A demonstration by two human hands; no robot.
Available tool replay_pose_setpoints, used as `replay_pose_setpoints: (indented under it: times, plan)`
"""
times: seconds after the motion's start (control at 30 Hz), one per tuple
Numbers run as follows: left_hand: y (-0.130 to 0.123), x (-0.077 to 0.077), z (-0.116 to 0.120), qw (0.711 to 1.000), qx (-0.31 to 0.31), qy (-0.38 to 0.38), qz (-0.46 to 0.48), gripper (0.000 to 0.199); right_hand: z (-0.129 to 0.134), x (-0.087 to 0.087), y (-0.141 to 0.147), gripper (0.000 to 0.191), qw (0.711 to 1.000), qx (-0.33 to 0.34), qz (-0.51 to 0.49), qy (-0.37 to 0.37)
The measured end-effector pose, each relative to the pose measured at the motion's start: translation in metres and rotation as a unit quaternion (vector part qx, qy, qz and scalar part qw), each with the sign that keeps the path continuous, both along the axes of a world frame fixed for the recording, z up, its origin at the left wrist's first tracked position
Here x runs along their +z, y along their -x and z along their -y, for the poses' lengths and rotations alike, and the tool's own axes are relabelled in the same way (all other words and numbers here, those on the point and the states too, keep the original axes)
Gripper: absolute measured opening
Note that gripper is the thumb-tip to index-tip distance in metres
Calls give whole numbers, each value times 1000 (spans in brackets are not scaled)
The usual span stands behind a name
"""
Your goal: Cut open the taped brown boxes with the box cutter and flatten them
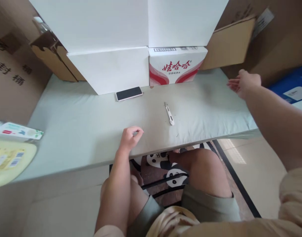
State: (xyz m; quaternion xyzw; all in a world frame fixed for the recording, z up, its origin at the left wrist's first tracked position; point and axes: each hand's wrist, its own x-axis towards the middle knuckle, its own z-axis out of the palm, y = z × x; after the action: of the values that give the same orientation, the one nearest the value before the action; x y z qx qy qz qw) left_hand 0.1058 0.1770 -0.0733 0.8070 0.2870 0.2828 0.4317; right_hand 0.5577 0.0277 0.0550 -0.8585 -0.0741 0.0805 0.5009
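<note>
My left hand rests near the front edge of the table, its fingers curled in and thumb meeting the index finger, with nothing visible inside. Over the right part of the table, my right hand is raised with its fingers loosely stretched to the left and empty. A white utility knife lies between the two hands, apart from both. Behind my left hand, a phone with a dark face lies flat against the foot of the white boxes.
White boxes stand stacked at the back, beside a red-and-white carton. Brown cardboard and a blue package are on the right. At left are a pale yellow bottle and another bottle. A pale green cloth covers the table.
</note>
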Motion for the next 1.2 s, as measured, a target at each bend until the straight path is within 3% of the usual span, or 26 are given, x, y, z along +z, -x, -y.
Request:
replay_pose_setpoints:
  times: [0.17,0.27,0.47,0.7,0.87,1.07,1.2]
  plan:
    - [5,6,2,999,-15,9,28,24,20,-42,66,7,992,92,-75,34]
    - [13,11,6,998,-16,12,53,22,17,-60,102,9,985,139,-90,54]
    - [38,20,10,995,-12,23,100,18,-35,-54,166,11,961,255,-62,89]
    - [79,20,-1,982,51,43,176,17,-153,-56,259,5,906,408,-8,109]
    - [102,21,-7,962,81,94,243,19,-257,-57,343,6,835,516,142,129]
    - [117,15,-24,956,76,182,215,21,-368,-31,442,23,768,560,277,139]
    - [134,12,-36,953,72,248,158,32,-440,-11,473,33,732,557,358,163]
